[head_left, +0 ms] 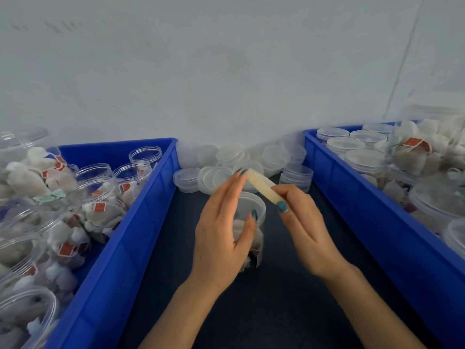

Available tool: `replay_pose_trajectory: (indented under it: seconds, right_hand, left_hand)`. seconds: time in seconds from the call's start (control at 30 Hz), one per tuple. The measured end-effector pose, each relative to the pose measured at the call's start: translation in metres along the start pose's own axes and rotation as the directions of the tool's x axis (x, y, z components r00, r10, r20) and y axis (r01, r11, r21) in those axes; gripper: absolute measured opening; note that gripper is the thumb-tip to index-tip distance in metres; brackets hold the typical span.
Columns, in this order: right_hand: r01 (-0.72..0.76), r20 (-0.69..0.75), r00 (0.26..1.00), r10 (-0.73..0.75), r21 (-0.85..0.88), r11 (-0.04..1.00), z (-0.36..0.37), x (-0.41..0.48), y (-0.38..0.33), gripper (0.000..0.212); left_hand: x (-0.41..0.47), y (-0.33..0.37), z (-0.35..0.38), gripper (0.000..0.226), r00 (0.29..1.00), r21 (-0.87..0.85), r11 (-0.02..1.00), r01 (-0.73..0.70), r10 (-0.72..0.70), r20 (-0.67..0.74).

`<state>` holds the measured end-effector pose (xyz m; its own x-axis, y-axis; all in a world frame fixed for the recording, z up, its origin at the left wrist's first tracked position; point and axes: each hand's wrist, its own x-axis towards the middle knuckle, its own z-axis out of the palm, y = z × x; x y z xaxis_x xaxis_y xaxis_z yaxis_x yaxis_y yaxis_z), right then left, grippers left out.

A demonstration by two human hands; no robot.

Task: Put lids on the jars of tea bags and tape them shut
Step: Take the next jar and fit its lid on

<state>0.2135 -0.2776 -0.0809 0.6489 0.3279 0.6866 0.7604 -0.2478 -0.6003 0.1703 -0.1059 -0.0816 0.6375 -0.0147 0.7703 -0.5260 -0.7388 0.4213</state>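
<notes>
Jar [251, 238] stands upright mid-worktop, in the lane between the two bins: clear plastic, round, tea bags packed inside. Frosted round lid [253, 206] sits on it.

Left hand [221, 230] is at the jar's left side with its fingers straight and pointing toward the far edge. The thumb lies against the lid rim and the fingertips meet the far end of the tape strip [264, 186]. Right hand [307, 230] pinches the near end of that strip under the thumb. The strip is yellowish, translucent and flat, and runs at a slant above the lid. I cannot tell whether it touches the lid yet. The hands are close together, joined only by the strip, and a bit motion-blurred.

Worktop [276, 311] is dark and matte. The lane is narrow — walled by the left bin [141, 210] and the right bin [352, 192], both blue, smooth, hard plastic. It widens toward the near edge, where the forearms lie.

At the far edge, against the white wall [226, 71], loose lids [274, 154] lie in a pile, some of them in short stacks.

The left bin holds open jars [130, 175] stuffed with pale pyramid bags with red tags. The right bin holds lidded jars [364, 159] — the nearer ones run out of view.
</notes>
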Motion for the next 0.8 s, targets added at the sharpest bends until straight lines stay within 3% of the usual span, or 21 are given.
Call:
replay_pose_trajectory:
  seconds: [0.1,0.37,0.57,0.7,0.8]
  right_hand:
    - [0.096,-0.041,0.994,-0.101,-0.103,0.990,0.011,-0.003,-0.003,0.024]
    - [0.112,-0.090,0.987,-0.130,-0.185,0.976,0.012,-0.004,-0.002,0.024]
    - [0.191,-0.033,0.977,-0.213,-0.324,0.927,0.012,-0.004,-0.003,0.026]
    - [0.262,0.028,0.961,-0.274,-0.406,0.876,0.012,-0.005,-0.005,0.022]
    - [0.299,0.043,0.948,-0.315,-0.459,0.837,0.011,-0.005,-0.009,0.021]
  left_hand:
    - [-0.001,0.008,0.003,0.061,0.999,0.008,1.000,-0.030,0.029,0.020]
    - [-0.006,0.013,0.004,0.049,0.991,0.148,0.987,-0.061,0.078,-0.113]
    - [-0.003,0.006,-0.004,0.022,0.971,0.010,0.999,-0.039,0.040,-0.236]
    - [0.001,0.004,-0.009,0.016,0.961,-0.078,0.997,0.003,-0.024,-0.276]
    - [0.003,0.001,-0.012,0.018,0.963,-0.036,0.999,-0.006,-0.004,-0.269]
